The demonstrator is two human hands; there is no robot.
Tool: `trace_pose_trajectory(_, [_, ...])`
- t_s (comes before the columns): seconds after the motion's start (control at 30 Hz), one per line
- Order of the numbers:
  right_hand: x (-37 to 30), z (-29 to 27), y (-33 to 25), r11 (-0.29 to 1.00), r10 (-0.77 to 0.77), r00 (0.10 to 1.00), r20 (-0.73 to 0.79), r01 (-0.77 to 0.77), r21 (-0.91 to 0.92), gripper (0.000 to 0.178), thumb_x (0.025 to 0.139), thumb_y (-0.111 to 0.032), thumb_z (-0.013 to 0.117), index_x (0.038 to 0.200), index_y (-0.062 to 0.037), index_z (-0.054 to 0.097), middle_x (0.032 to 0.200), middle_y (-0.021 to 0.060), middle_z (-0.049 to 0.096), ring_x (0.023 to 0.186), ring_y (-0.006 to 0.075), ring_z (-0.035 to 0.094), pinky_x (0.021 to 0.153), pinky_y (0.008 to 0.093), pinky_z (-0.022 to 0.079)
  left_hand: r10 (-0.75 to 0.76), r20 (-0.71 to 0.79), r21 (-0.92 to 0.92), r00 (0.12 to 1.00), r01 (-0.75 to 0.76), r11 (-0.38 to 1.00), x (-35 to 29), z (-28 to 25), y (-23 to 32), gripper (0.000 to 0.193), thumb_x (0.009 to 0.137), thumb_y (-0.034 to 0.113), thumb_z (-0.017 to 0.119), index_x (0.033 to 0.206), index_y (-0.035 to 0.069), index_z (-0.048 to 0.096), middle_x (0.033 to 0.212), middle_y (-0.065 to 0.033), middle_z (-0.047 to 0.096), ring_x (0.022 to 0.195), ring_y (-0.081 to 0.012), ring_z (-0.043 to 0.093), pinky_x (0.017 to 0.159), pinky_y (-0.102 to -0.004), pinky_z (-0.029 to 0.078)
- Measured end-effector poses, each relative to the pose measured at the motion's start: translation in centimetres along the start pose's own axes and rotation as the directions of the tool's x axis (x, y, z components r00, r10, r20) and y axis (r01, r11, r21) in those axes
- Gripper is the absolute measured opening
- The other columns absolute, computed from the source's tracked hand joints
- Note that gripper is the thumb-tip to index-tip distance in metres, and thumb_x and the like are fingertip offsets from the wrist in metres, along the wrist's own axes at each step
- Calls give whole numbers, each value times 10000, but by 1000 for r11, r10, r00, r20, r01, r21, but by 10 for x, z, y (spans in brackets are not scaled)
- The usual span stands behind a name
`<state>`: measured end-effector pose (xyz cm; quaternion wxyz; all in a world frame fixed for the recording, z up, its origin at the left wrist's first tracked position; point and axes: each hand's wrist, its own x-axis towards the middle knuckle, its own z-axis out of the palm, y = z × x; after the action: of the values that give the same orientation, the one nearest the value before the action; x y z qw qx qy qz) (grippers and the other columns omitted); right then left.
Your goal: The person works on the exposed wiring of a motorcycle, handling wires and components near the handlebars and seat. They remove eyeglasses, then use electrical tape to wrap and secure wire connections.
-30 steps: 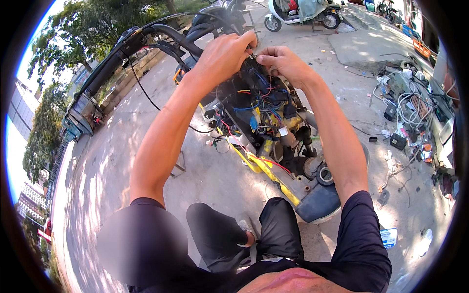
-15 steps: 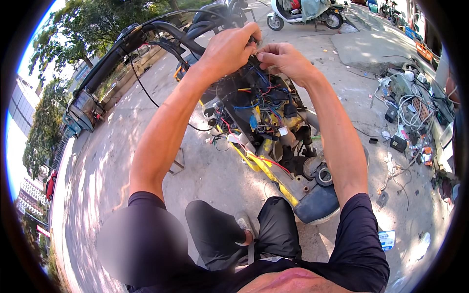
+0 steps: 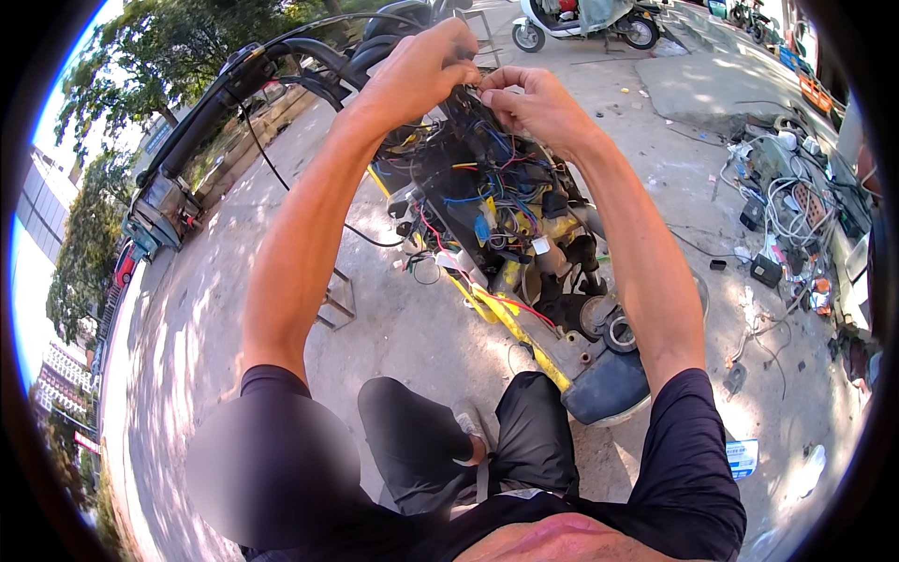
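The left hand (image 3: 426,73) is arching over the top of the wiring, its thumb and fingertips bunching together. The right hand (image 3: 541,108) is facing it just beside, its thumb and index finger bending toward each other. The tips of both hands are nearly meeting; I cannot tell whether either is pinching a wire, as the spot is too small and dark.

The wires (image 3: 510,208) are spreading in a tangle from right under both hands toward the body. Among them, a blue connector (image 3: 482,229) and a white tag (image 3: 540,245) are showing below the hands. Farther below, a yellow bar (image 3: 536,351) is slanting down to a black pad (image 3: 607,389), and a red wire (image 3: 520,311) is running beside the bar.

Left of the left hand, a handlebar (image 3: 201,124) is stretching outward, a black cable (image 3: 266,158) hanging from it. Well apart to the right of the right hand, cords (image 3: 796,201) are lying heaped. Beyond both hands, a white scooter (image 3: 552,28) is standing.
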<state>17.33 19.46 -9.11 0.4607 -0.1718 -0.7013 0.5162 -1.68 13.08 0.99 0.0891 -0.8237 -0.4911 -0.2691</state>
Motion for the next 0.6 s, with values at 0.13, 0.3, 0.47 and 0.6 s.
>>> trace_pose_trajectory(0.13, [0,1,-1,1000,-13,1000,-2,13,-6,160,1021,-143,729,1126,-22,724,792,-44,621,681,43,529,608,237,409,33,-5,-47,999,-33,998,2,0,-5,270,961,91,746,1190,35,612,994,-99,801,934,-154,718,861,-339,534])
trace_pose_trajectory(0.3, [1,1,3,999,-27,1000,-12,27,-21,203,1006,-133,733,1139,19,750,806,-17,624,705,67,545,604,257,430,-7,77,-28,997,9,1000,-3,0,3,304,946,79,758,1207,42,605,1013,-109,805,964,-205,749,885,-366,547])
trace_pose_trajectory(0.47, [1,-2,1,999,-28,999,-34,27,-30,237,990,-135,742,1136,51,766,815,4,633,712,82,556,597,272,440,22,98,54,995,-28,998,-6,0,8,306,953,93,757,1200,46,582,1035,-112,801,971,-252,760,881,-392,552])
trace_pose_trajectory(0.6, [3,-1,4,996,-64,996,-60,60,-58,240,976,-145,753,1111,53,769,813,11,645,693,81,554,591,282,439,166,79,82,983,-172,982,-7,6,-2,258,985,80,709,1179,48,542,1020,-138,778,989,-325,754,875,-430,547])
